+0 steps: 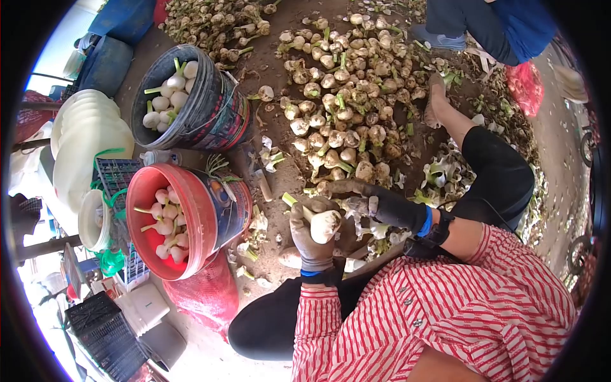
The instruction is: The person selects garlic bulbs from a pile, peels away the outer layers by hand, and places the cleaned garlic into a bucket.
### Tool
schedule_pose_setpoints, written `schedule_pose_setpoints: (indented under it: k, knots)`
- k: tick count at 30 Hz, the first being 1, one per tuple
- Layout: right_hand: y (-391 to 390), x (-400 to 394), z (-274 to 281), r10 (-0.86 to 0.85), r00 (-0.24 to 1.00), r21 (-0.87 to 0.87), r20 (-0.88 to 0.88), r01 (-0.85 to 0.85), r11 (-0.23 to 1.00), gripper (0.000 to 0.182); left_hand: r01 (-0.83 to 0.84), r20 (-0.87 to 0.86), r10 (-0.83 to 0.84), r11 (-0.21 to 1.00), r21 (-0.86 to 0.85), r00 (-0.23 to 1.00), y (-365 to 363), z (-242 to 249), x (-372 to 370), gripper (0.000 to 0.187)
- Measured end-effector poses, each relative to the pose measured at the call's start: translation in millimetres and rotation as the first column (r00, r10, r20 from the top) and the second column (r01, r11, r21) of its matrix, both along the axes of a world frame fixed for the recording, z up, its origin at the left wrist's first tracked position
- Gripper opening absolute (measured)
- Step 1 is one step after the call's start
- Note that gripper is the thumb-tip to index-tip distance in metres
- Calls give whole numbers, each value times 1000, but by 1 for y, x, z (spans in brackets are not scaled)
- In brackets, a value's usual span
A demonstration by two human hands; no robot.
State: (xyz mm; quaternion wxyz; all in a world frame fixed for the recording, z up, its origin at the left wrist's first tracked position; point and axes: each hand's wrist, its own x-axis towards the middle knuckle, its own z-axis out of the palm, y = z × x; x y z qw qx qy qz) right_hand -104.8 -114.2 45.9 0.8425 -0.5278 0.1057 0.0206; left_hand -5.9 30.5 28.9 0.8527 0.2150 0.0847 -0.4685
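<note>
My left hand (310, 240), in a pale grey work glove, is closed around a white garlic bulb (325, 226). The bulb's short green stem (289, 200) sticks out toward the upper left, past the thumb. Just to the right and slightly above is my right hand (375, 202), in a dark, soiled glove. Its fingers bend toward the garlic bulb; what they grip, if anything, is hidden. Beyond both hands spreads a large heap of untrimmed garlic bulbs (347, 105), dirt-brown with some green stems. Peeled skins (382, 232) lie beneath my right hand.
At left, a red bucket (135, 213) and a dark bucket (141, 102) hold cleaned white bulbs. A red mesh sack (203, 293) lies below them. Crates (105, 331) and a white tub (143, 307) stand lower left. Another person's leg (474, 25) shows at upper right, near a red bag (526, 88).
</note>
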Motion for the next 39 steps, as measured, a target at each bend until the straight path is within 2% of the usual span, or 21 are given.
schedule_pose_setpoints:
  k: [2,4,5,8,12,13,14,16,18,20,22,23,24,26,28,31,33,35,37,38,39]
  knots:
    - [0,-1,3,-48,998,-164,47,55,985,36,13,-40,-12,1000,22,999,-3,-1,-4,35]
    - [4,3,5,-8,937,-626,348,239,742,29,37,-110,-29,997,66,994,-7,-2,-6,43]
    - [7,7,1,-42,896,-605,441,332,723,25,166,-152,-184,979,-118,971,-9,-1,-3,51]
    - [13,9,2,-86,896,-647,435,378,663,24,149,-306,-230,952,-267,924,-11,2,-7,55]
    - [12,5,7,-16,889,-728,457,384,567,15,118,-449,-234,955,-272,862,-13,-5,-11,58]
    - [11,0,11,-13,889,-729,457,383,567,15,228,-219,-236,972,-63,947,-12,1,-13,53]
    - [9,-7,18,33,901,-690,432,307,655,13,224,-219,-233,973,-62,948,-9,-6,-13,53]
    - [6,-15,34,83,909,-641,409,222,734,10,20,-149,-25,999,-34,988,-1,-27,-12,51]
    - [2,-20,47,59,997,-51,-42,-61,997,8,53,-202,-64,997,-58,977,2,-39,-9,47]
    - [-1,-18,39,31,999,-30,-28,-32,999,8,105,-54,-118,975,-198,992,3,-51,-10,44]
    - [3,-8,28,-161,978,-215,133,187,959,12,150,-63,-170,960,-237,983,1,-38,-10,45]
    - [2,-1,32,-63,987,-518,150,132,845,20,174,-126,-207,957,-231,970,0,-27,-10,49]
    - [5,4,29,-64,987,-517,149,133,846,20,175,-127,-207,957,-230,970,-3,-19,-11,49]
    - [10,12,11,13,886,-685,464,350,638,21,257,-156,-314,917,-306,937,-11,-11,-10,54]
    - [13,10,-7,-57,882,-655,468,389,647,19,181,-229,-220,967,-181,948,-11,-12,-15,54]
    - [11,1,-6,-3,895,-786,446,393,478,16,137,-291,-149,989,-62,945,-8,-17,-17,44]
    - [8,-19,8,229,956,-600,185,-75,797,16,132,181,-171,968,212,968,3,-37,-12,40]
    - [7,-26,18,248,961,-544,122,-145,827,18,107,280,-193,949,295,940,11,-41,-11,40]
    - [2,-25,25,255,960,-305,-112,-277,911,25,132,152,-172,961,243,973,9,-36,-12,41]
    - [2,-21,19,251,961,-308,-114,-274,911,25,3,632,-505,782,623,587,9,-39,-13,42]
    - [4,-16,7,48,998,-492,30,-28,870,29,-148,682,-680,671,727,267,7,-38,-14,42]
